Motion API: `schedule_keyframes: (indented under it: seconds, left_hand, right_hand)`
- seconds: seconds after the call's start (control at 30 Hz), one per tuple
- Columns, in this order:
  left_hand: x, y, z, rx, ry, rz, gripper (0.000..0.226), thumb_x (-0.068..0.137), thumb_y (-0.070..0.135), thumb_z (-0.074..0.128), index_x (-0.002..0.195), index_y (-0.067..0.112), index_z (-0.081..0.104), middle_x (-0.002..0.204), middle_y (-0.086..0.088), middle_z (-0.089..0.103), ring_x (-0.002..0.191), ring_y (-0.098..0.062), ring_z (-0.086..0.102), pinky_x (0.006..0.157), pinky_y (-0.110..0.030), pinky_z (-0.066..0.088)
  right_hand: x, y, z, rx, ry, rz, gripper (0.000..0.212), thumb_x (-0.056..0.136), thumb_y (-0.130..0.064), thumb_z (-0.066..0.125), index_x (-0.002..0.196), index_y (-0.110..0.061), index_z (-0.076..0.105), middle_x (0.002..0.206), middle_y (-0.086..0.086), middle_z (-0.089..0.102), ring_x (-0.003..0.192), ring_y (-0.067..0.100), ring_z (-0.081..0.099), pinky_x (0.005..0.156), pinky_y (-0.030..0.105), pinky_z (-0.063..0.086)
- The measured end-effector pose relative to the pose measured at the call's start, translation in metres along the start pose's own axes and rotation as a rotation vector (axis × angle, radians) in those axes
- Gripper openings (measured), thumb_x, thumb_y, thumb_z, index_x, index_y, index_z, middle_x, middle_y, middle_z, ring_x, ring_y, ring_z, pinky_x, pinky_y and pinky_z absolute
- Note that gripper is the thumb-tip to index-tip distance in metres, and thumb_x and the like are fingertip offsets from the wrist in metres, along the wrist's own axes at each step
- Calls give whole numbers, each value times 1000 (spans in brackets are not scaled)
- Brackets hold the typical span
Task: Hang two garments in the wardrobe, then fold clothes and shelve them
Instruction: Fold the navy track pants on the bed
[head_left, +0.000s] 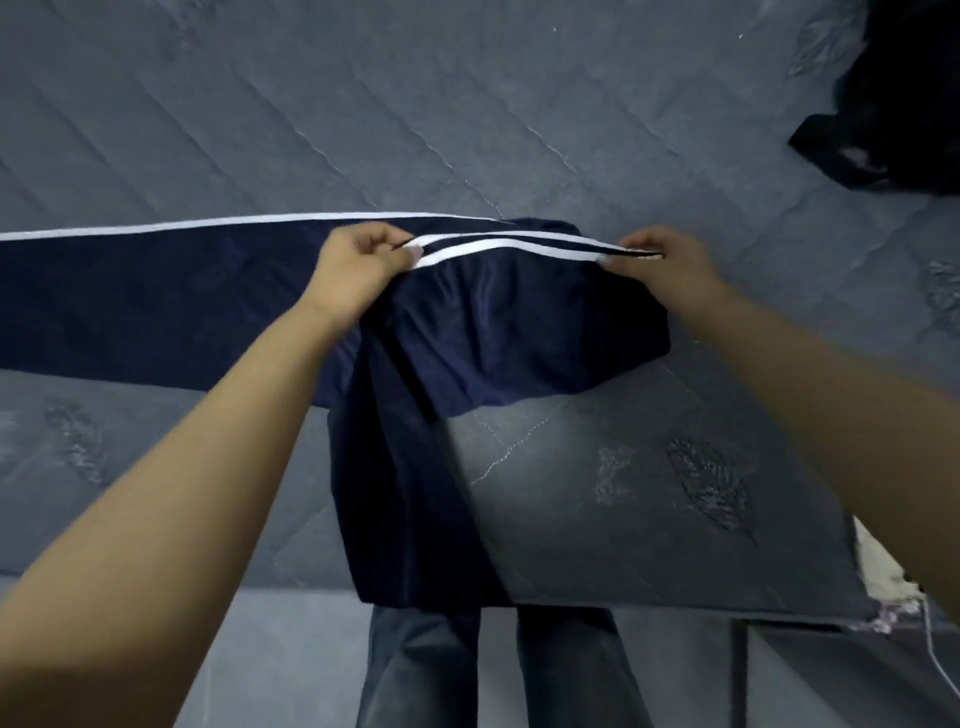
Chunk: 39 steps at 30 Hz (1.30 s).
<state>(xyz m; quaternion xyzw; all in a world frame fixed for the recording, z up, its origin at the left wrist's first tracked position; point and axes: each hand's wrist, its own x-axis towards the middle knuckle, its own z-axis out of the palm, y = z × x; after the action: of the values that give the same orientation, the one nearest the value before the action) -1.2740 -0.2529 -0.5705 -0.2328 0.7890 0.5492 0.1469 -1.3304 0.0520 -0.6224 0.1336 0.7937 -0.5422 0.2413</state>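
Navy track pants with white side stripes lie across a grey quilted mattress. One leg stretches flat to the left edge of the view; another part hangs over the mattress's near edge toward my legs. My left hand pinches the striped seam at its left end. My right hand pinches the same striped edge further right, holding that stretch lifted and taut between both hands.
A heap of black clothing sits at the far right of the mattress. The mattress's near right corner is torn, with white padding and a cord showing. Grey floor lies below, where my jeans-clad legs stand.
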Motion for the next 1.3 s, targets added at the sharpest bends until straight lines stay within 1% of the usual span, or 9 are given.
schedule_keyframes:
  seconds: [0.13, 0.27, 0.4, 0.6, 0.73, 0.87, 1.07, 1.17, 1.3]
  left_hand:
    - [70, -19, 6, 110, 83, -38, 22, 82, 18, 77, 70, 22, 59, 61, 6, 56, 44, 4, 46, 61, -18, 43]
    - [106, -50, 17, 280, 170, 20, 14, 80, 32, 77, 82, 21, 67, 67, 11, 59, 63, -6, 56, 73, -22, 47]
    - [122, -79, 23, 319, 212, 72, 23, 78, 41, 76, 78, 22, 62, 72, 10, 58, 67, -8, 54, 67, -23, 45]
    - [98, -88, 1, 241, 79, 208, 38, 79, 25, 79, 109, 10, 61, 104, -2, 51, 86, -10, 50, 83, -16, 46]
    - [11, -114, -19, 265, 59, 358, 33, 82, 16, 74, 113, 10, 62, 111, 3, 50, 97, -11, 53, 86, -13, 42]
    - [-92, -161, -16, 213, 20, 191, 23, 83, 4, 72, 105, 8, 66, 106, -3, 57, 95, -18, 58, 87, -28, 48]
    - [-213, -225, -8, 103, 149, -74, 21, 84, -4, 68, 102, 7, 67, 110, -3, 56, 105, -20, 57, 96, -14, 41]
    - [-240, -242, -10, -6, 186, -205, 19, 87, -3, 65, 100, 11, 66, 109, -5, 57, 101, -19, 58, 95, -23, 45]
    - [-254, -252, -26, -233, 288, -334, 16, 92, -5, 57, 103, 5, 64, 105, -7, 64, 87, -13, 58, 89, -29, 48]
  right_hand:
    - [23, 8, 23, -46, 210, 29, 31, 81, -16, 78, 107, -4, 67, 84, 1, 61, 67, 2, 53, 60, 5, 44]
    - [31, 20, 46, -308, 405, -11, 39, 84, -29, 74, 111, -3, 64, 114, 11, 60, 101, 19, 57, 89, 25, 46]
    - [20, 27, 81, -625, 635, 29, 54, 88, -41, 65, 131, -13, 48, 135, 9, 46, 125, 24, 42, 100, 33, 34]
    - [-55, 40, 119, -354, 689, -81, 64, 92, -12, 57, 150, -5, 29, 158, 13, 23, 146, 25, 22, 121, 37, 12]
    - [-139, 63, 152, -52, 515, -110, 45, 92, 11, 50, 135, 1, 48, 137, 16, 49, 126, 20, 49, 110, 26, 35]
    - [-198, 93, 179, 150, 267, 172, 28, 93, 3, 56, 117, -10, 60, 106, 2, 65, 89, -2, 59, 79, 5, 43]
    - [-230, 121, 208, -58, -169, 334, 24, 92, -30, 66, 112, -22, 56, 97, -8, 59, 86, 5, 58, 74, 16, 48]
    - [-238, 114, 220, -159, -121, 228, 18, 95, -26, 62, 80, -16, 57, 79, -3, 61, 74, 13, 58, 68, 22, 50]
    - [-251, 86, 245, 54, -88, 251, 24, 94, -27, 64, 92, -4, 65, 92, 13, 70, 90, 24, 66, 83, 32, 57]
